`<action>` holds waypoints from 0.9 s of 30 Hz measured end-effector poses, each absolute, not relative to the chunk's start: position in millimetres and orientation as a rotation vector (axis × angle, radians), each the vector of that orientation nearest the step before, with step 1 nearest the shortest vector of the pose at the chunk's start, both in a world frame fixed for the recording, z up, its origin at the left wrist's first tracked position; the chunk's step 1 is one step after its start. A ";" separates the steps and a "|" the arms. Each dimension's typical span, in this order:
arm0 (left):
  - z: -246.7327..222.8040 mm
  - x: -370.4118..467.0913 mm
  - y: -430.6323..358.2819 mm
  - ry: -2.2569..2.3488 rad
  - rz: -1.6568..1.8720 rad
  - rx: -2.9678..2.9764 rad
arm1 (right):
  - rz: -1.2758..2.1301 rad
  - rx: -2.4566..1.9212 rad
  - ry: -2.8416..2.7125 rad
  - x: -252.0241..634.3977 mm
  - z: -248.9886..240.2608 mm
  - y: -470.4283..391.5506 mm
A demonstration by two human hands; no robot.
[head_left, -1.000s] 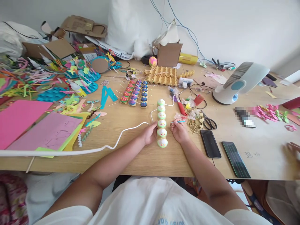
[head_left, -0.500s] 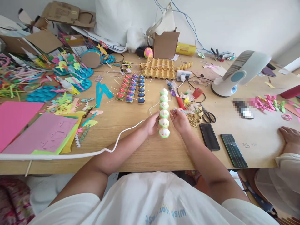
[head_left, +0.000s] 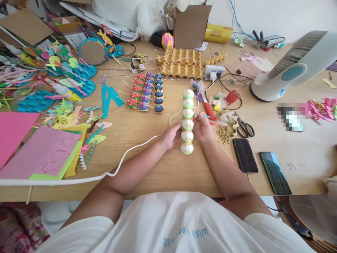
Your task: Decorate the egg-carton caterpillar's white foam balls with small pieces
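A strip of several white domes with green rims and small painted marks (head_left: 187, 124) stands out lengthwise in front of me. My left hand (head_left: 172, 135) grips its left side, fingers partly hidden behind it. On the right side, my right hand (head_left: 202, 128) pinches a thin blue stick (head_left: 203, 115), its fingertips close to the strip. Beyond, to the left, lie three decorated strips: red (head_left: 135, 92), purple (head_left: 146, 92) and dark blue (head_left: 158, 93), with pins sticking out.
Scissors (head_left: 245, 127), a black phone (head_left: 245, 155) and a second phone (head_left: 275, 173) lie right. A white fan (head_left: 289, 66) stands behind them. Coloured paper (head_left: 52, 153) covers the left. A white cable (head_left: 126, 151) crosses my left forearm.
The view has shifted and tilted. My right hand has moved closer to the strip with the blue stick. The co-worker's hand at the far right is out of view.
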State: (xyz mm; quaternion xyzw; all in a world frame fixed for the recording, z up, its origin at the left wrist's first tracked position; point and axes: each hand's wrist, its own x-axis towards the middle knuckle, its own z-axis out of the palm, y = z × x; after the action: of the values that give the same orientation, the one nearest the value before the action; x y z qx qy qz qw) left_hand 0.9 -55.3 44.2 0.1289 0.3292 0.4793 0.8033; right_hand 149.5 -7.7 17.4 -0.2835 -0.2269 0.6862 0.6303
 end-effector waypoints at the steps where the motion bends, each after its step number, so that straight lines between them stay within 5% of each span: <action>1: 43.6 1.0 -55.7 0.702 1.044 0.306 | 1.574 -0.658 -0.532 150.2 17.4 -8.0; 10: 38.2 -4.2 -49.5 0.934 1.260 0.350 | 1.645 -0.697 -0.505 154.0 16.4 -12.7; 27: 40.5 0.2 -31.5 0.673 1.049 0.196 | 1.675 -0.788 -0.558 153.5 15.9 -17.9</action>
State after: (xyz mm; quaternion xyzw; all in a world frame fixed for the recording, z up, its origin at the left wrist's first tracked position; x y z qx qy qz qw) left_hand 0.2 -31.5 40.5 0.0915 0.3144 0.4905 0.8076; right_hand 153.5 -17.9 15.9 -0.3355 -0.2374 0.7131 0.5680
